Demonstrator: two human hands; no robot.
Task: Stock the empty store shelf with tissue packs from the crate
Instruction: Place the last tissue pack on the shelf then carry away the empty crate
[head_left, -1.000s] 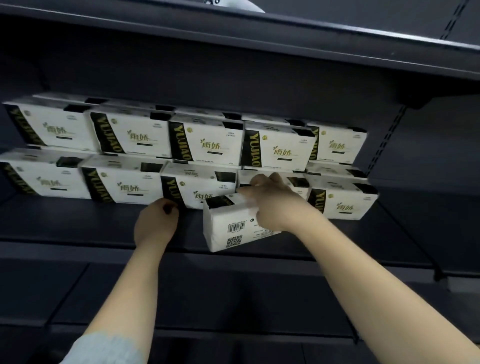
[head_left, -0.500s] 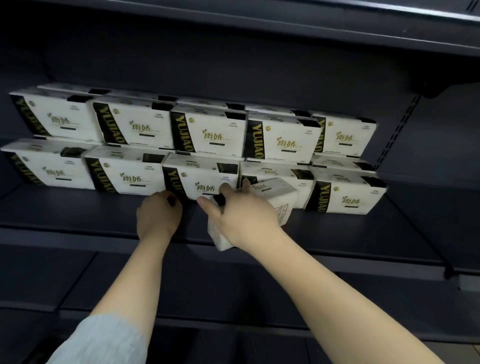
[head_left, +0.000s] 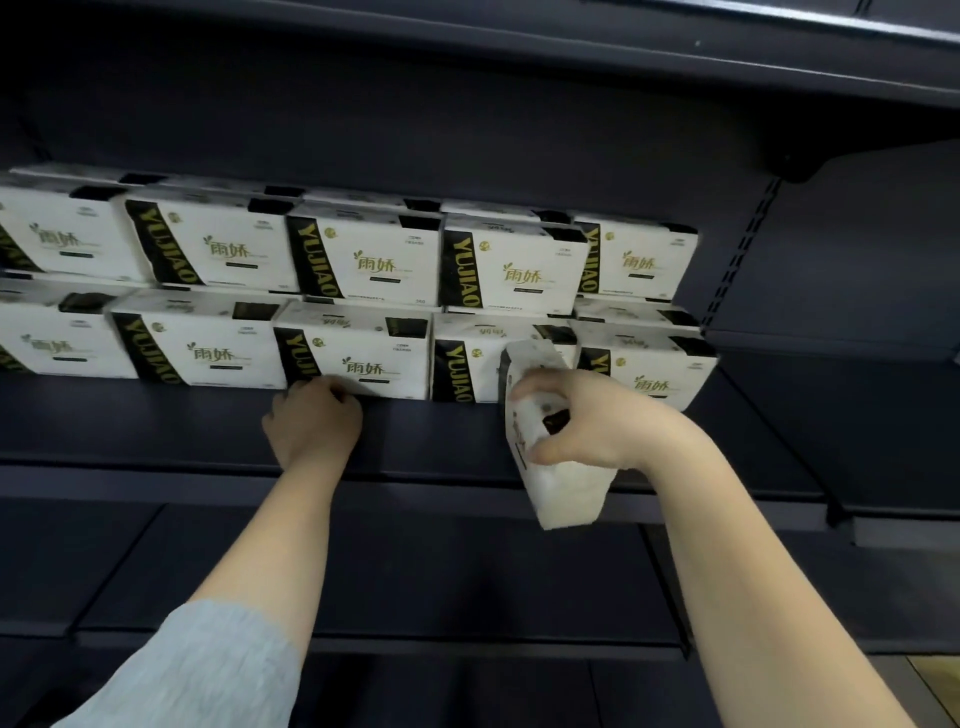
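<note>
Right hand (head_left: 587, 415) fingers clamp a pack (head_left: 550, 447) at the shelf (head_left: 156, 431) front; left hand (head_left: 311, 423) fingers curled against stacked packs (head_left: 358, 353).

Shelved tissue packs (head_left: 363, 260): "YUJIAO" on black band, "雨娇" on white face.

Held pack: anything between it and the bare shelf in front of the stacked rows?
Nothing visible. The right hand holds the pack over the shelf's front edge; the strip before the rows is bare. The left hand rests there, off to the left.
</note>
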